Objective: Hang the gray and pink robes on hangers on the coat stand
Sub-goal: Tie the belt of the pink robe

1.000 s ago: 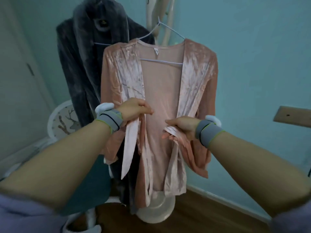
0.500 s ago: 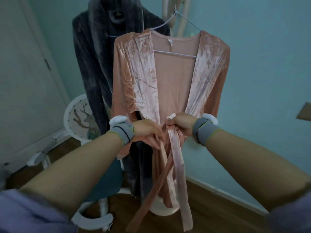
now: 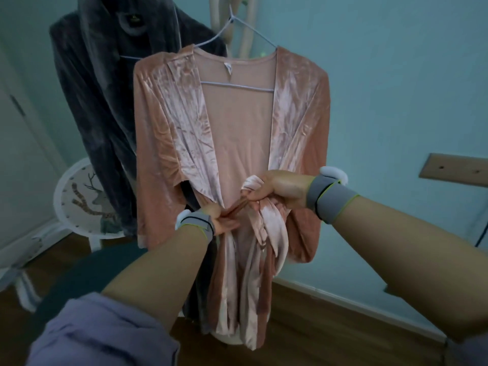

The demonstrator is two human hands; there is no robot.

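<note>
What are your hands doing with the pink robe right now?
Left hand and right hand both grip the belt. Pink robe on its hanger, gray robe behind. Nothing in the way.

The pink robe (image 3: 237,143) is crushed velvet cloth, its front bands glossy and creased, its inner back panel matt and smooth. The gray robe (image 3: 87,83) is thick, fuzzy plush. The hanger (image 3: 237,85) looks like thin coated wire. The floor (image 3: 317,318) is dark wood, the wall (image 3: 396,75) matt paint.
</note>
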